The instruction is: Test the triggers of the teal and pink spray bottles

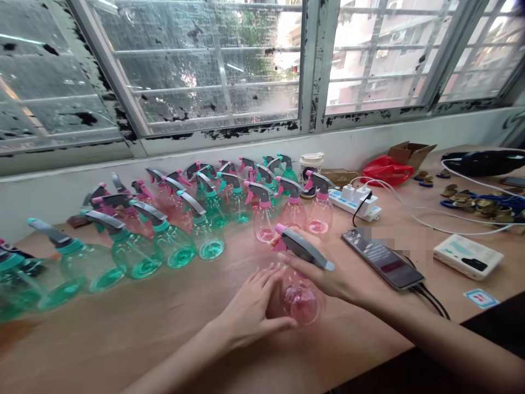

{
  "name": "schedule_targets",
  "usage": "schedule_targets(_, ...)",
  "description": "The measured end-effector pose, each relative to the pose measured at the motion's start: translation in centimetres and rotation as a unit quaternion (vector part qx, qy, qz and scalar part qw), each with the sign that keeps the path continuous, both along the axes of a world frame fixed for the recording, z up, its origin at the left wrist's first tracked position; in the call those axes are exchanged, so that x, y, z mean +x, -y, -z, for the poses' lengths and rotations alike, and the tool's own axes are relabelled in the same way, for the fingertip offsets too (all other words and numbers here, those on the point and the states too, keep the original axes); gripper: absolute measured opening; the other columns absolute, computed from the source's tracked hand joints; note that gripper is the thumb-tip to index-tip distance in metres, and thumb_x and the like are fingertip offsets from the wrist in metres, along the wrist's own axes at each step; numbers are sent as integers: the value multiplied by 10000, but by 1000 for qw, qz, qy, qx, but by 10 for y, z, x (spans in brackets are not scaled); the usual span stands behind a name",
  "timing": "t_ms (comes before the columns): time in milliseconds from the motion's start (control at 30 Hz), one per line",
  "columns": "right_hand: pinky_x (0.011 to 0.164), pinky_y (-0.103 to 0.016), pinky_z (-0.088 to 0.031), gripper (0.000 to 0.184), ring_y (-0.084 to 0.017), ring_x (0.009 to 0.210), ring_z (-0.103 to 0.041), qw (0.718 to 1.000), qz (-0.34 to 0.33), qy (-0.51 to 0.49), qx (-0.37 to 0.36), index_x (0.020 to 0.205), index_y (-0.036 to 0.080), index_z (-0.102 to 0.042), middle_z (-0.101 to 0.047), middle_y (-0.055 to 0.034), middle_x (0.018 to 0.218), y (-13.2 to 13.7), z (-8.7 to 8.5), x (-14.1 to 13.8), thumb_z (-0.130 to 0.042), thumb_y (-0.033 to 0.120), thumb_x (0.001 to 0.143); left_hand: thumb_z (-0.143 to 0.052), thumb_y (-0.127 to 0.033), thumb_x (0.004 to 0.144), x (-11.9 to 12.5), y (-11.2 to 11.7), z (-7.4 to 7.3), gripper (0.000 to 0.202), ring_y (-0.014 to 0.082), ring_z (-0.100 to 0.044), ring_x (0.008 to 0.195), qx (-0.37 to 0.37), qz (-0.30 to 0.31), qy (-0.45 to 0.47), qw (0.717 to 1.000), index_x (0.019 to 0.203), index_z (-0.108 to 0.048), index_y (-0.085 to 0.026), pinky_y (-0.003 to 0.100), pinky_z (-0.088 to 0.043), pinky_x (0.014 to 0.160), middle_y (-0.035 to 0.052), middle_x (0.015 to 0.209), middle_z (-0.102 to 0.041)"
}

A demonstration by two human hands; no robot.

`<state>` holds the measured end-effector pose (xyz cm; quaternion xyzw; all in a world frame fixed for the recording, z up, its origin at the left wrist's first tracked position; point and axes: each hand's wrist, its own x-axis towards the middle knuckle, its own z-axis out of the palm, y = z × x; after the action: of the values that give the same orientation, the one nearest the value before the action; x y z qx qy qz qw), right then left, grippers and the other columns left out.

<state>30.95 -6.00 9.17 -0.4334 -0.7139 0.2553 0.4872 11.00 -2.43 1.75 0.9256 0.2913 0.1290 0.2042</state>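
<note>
A pink spray bottle (301, 303) with a grey and pink trigger head stands tilted near the middle of the table. My right hand (318, 271) is wrapped round its neck, just under the spray head, and partly hides it. At the bottle's left side is my left hand (258, 306), fingers stretched out and thumb apart; whether it touches the bottle I cannot tell. Just behind, a pink spray bottle (264, 221) stands with two more of its kind. Several green spray bottles, one of them a green spray bottle (174, 246), line the left side.
A phone (383, 260) with cables lies to the right, near a white box (467, 256) and a small card (480, 298). Behind are a power strip (355, 202), a paper cup (311, 164) and a red plastic bag (388, 171). Windows (205, 60) rise beyond the table.
</note>
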Motion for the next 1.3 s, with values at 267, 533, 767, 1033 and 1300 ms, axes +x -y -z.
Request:
schedule_targets(267,636,-265,-473,53,-137,688,-583,999,-33,-16,35,904,213,-542,-610,0,822,-31,13,-3,-580,225,869,-533,-619,923,-53,-20,23,806,345,-223,1463,74,-24,-77,994,1539,-259,-177,585,-182,1163,166,1594,-251)
schedule_targets(533,602,-245,-406,117,-110,643,-508,995,-62,-34,64,820,197,-518,-530,29,742,-60,17,-16,-578,246,907,-456,-586,980,-61,-20,25,704,326,-230,1463,88,-29,-74,993,1537,-281,-194,564,-209,1163,141,1592,-267)
schedule_targets(767,605,-251,-397,135,-105,634,-489,993,-86,-41,76,813,204,-516,-535,31,747,-72,22,-26,-581,269,913,-423,-593,992,-62,-20,25,656,337,-276,1446,94,-33,-59,993,1514,-345,-204,577,-243,1149,136,1571,-320)
schedule_targets(1033,611,-280,-391,148,-120,589,-446,994,-54,-54,72,948,217,-556,-499,50,685,-85,30,-30,-628,329,883,-383,-533,1026,-57,-15,21,600,290,-316,1437,103,-50,-72,991,1497,-361,-162,538,-281,1152,138,1538,-389)
schedule_targets(1300,625,-292,-433,172,-145,652,-512,998,-38,-35,43,1000,219,-587,-573,9,775,-82,30,-29,-617,343,885,-454,-490,1000,-56,-12,28,548,335,-317,1428,149,-154,-85,973,1431,-469,-151,559,-300,1133,171,1543,-364)
